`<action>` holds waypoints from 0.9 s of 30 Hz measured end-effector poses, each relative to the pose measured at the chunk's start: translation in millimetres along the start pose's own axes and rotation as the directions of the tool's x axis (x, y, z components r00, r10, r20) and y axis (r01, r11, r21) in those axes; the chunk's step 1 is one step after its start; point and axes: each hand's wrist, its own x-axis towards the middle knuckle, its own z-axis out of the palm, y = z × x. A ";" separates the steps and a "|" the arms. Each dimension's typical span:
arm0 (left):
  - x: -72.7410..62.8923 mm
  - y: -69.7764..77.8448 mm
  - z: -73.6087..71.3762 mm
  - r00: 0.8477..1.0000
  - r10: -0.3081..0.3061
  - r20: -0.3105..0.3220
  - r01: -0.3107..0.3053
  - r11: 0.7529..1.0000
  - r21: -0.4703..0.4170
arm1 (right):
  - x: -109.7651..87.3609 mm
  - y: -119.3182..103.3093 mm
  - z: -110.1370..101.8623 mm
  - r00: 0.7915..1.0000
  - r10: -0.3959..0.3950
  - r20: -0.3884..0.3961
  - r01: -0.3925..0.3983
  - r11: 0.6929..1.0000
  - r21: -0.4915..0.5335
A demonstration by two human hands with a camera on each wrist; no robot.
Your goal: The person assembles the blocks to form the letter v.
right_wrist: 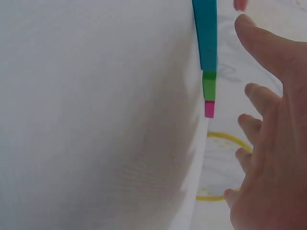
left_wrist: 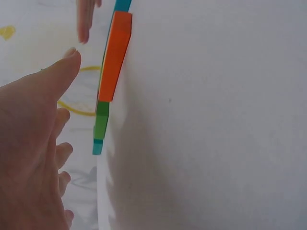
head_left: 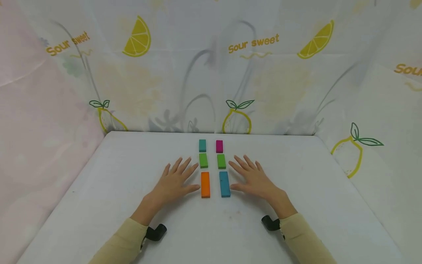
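Observation:
Two columns of coloured blocks lie on the white table between my hands. The left column has a teal block (head_left: pixel 202 145) at the back, a green block (head_left: pixel 203 160) and a longer orange block (head_left: pixel 205 184) in front. In the right column are a magenta block (head_left: pixel 219 146), another green block (head_left: pixel 221 161) and a long blue block (head_left: pixel 225 184). My left hand (head_left: pixel 176 181) is spread with its thumb tip beside the orange block (left_wrist: pixel 115 57). Fingers spread, my right hand (head_left: pixel 252 179) has its thumb tip next to the blue block (right_wrist: pixel 207 36). Neither hand holds anything.
The white table (head_left: pixel 132 154) ends at the back against a hanging cloth (head_left: pixel 184 73) printed with lemons and lettering. Pink cloth (head_left: pixel 43 128) hangs at the left. Black wrist-worn devices (head_left: pixel 156 232) stick out inward from both sleeves (head_left: pixel 122 238).

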 end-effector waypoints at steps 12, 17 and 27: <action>0.4 8.5 2.7 0.997 0.061 0.054 -0.058 0.997 -0.049 | 1.3 -8.7 4.9 0.998 -0.038 0.053 0.036 0.998 0.042; 3.2 10.1 6.1 0.995 0.067 0.079 -0.064 0.997 -0.048 | 1.3 -10.8 7.1 0.996 -0.049 0.081 0.046 0.998 0.037; 3.3 14.1 7.5 0.991 0.089 0.103 -0.081 0.993 -0.081 | -0.3 -14.8 10.8 0.992 -0.057 0.116 0.052 0.998 0.043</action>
